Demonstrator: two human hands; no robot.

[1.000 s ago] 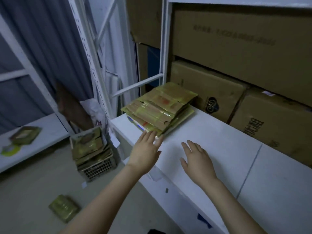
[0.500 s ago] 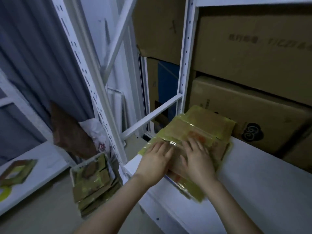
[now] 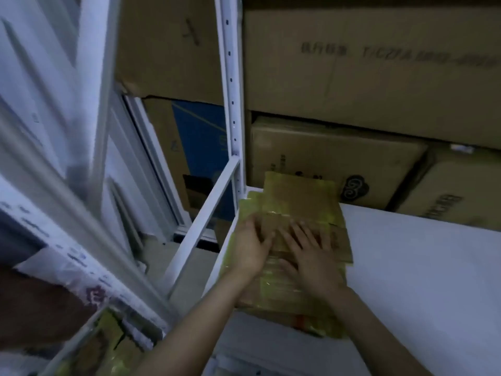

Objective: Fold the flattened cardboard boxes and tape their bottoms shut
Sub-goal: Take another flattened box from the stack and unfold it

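Note:
A stack of flattened cardboard boxes point(image 3: 301, 199), brown with yellow tape strips, lies at the left end of the white shelf point(image 3: 420, 267). My left hand point(image 3: 250, 245) lies flat on the stack's left part, fingers spread and straight. Beside it, my right hand point(image 3: 310, 253) also presses flat on the top sheet with straight fingers. Neither hand grips anything. The stack's near end juts toward the shelf's front edge and is partly hidden by my forearms.
Large closed cartons point(image 3: 339, 169) fill the shelf's back and the level above. A white perforated upright point(image 3: 230, 85) and a slanted crossbar point(image 3: 203, 221) stand left of the stack. Below left, a crate with more taped cardboard point(image 3: 108, 346) is on the floor.
Both hands went from the bare shelf onto the stack, and they now lie further up on it. The view has moved closer and turned so the stack runs straight ahead.

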